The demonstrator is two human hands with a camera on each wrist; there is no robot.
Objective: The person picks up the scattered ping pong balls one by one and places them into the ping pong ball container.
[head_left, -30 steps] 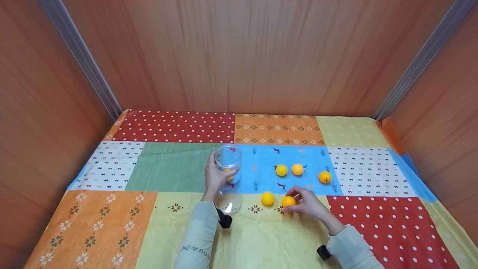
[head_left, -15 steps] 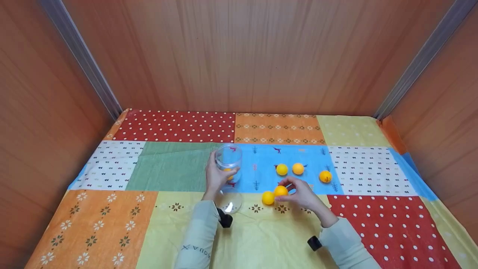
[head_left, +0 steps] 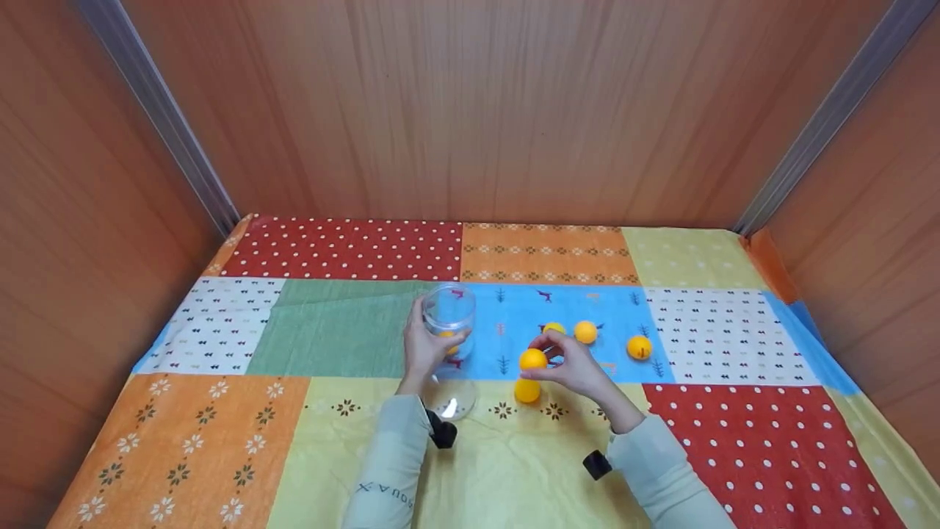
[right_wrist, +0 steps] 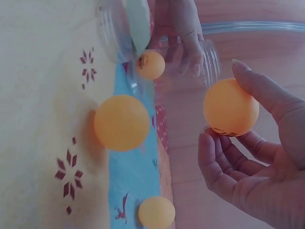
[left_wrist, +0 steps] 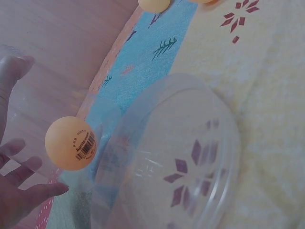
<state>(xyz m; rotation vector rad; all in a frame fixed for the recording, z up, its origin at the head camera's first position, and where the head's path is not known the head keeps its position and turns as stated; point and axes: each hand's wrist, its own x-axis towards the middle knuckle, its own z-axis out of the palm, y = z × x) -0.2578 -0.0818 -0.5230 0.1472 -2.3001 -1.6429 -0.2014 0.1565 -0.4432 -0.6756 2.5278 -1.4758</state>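
My left hand (head_left: 424,349) grips a clear plastic jar (head_left: 449,303), which stands upright without its lid. An orange ping-pong ball (left_wrist: 70,143) with printed lettering lies low inside it. The round clear lid (head_left: 453,397) rests on the cloth just in front of the jar. Right of the jar, my right hand (head_left: 576,367) pinches another orange ping-pong ball (right_wrist: 231,107) between thumb and fingers, raised off the cloth. Below that held ball, one more ping-pong ball (head_left: 526,392) sits on the yellow patch.
Behind the right hand lie a partly hidden ball (head_left: 553,328) and an orange ball (head_left: 585,332). Farther right is a ball with a dark mark (head_left: 640,347). A patchwork cloth (head_left: 352,323) covers the table, and wood-grain panels (head_left: 485,110) enclose its back and sides.
The right hand has lifted its ping-pong ball off the cloth and carried it leftward and away from me, past the neighbouring ball. The left hand and jar have stayed put.
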